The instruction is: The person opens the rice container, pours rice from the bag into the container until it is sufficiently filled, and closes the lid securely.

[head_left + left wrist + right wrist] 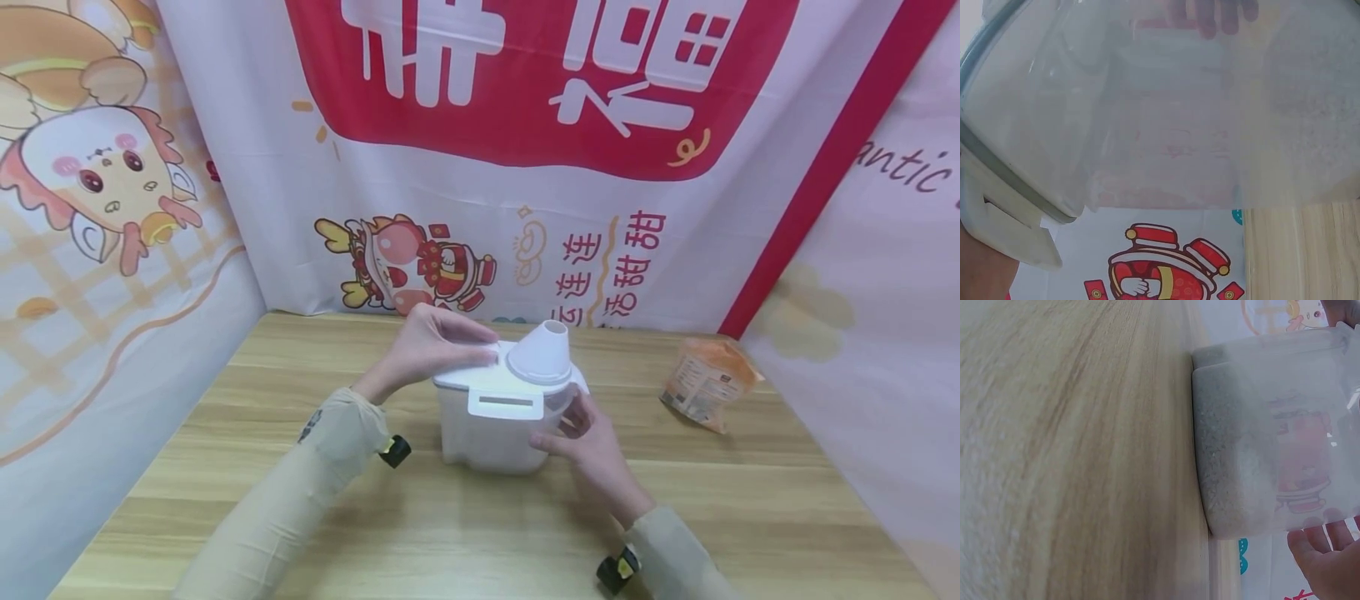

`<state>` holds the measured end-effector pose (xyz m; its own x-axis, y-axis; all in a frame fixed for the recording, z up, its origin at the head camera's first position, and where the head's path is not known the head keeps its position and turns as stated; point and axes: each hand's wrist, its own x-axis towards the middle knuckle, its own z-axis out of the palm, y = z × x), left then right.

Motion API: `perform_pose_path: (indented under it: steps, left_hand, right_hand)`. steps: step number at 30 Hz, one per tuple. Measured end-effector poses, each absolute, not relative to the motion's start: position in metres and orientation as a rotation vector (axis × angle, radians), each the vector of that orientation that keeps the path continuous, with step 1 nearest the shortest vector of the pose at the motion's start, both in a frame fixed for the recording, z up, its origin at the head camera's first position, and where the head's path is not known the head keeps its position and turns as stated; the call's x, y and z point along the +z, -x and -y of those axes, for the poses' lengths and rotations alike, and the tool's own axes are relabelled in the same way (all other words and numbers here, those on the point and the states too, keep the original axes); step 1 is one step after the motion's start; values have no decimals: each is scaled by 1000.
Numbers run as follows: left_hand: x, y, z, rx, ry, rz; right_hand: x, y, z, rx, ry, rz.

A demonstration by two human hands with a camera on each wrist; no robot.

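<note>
A translucent plastic storage container (487, 433) stands upright on the wooden table, a layer of small pale grains (1222, 450) at its bottom. Its white lid (468, 377) carries a cone-shaped white spout (543, 354) and a slotted latch (506, 404) at the front. My left hand (438, 342) comes from the left and pinches at the lid's top near its back edge. With the fingers curled at its right side, my right hand (588, 446) grips the container. Those fingers (1207, 17) show through the clear wall in the left wrist view.
An orange and white plastic packet (708, 382) lies crumpled at the table's right back. Printed cloth (247, 167) hangs behind the table and along both sides. The wooden tabletop (465, 533) extends in front of the container. Each wrist wears a small black camera.
</note>
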<state>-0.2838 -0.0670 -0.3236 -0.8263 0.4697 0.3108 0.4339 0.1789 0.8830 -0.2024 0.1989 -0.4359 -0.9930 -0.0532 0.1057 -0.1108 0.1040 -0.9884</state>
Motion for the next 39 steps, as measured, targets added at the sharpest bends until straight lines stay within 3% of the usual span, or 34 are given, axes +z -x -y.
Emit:
perform_pose_path:
  steps: [19, 29, 39]
  left_hand:
    - [-297, 262, 86, 1944, -875, -2438]
    - [-308, 276, 125, 2071, -876, -2498]
    - [-313, 267, 170, 2097, -655, -2726]
  right_hand:
    - [-435, 202, -200, 2094, -209, 2255]
    - [-435, 207, -202, 2056, -303, 2253]
    - [-437, 209, -202, 2023, -315, 2276]
